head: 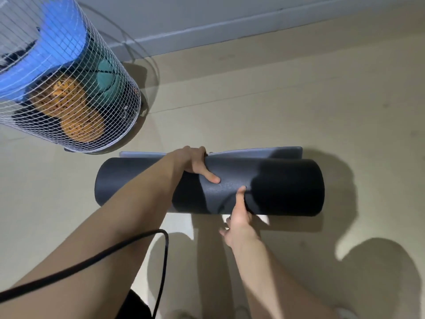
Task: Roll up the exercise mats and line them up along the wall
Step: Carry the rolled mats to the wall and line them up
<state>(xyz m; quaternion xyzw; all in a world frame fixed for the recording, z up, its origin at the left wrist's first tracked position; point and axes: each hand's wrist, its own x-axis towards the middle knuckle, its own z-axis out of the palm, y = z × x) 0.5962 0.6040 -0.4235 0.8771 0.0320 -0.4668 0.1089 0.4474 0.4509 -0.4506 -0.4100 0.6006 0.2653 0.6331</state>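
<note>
A dark grey exercise mat [287, 187] lies rolled into a thick cylinder on the beige floor, its length running left to right. A short flat strip of it [285, 151] still pokes out on the far side. My left hand [195, 163] grips the top of the roll, fingers over the far side and thumb on the near face. My right hand [239, 215] grips the roll from below, thumb pressed up against its front, fingers hidden under it.
A white wire mesh basket [69, 72] stands at the upper left, holding blue, orange and teal rolled items. The wall's baseboard [230, 31] runs across the top. A black cable [161, 261] hangs by my left forearm. My legs are at the bottom.
</note>
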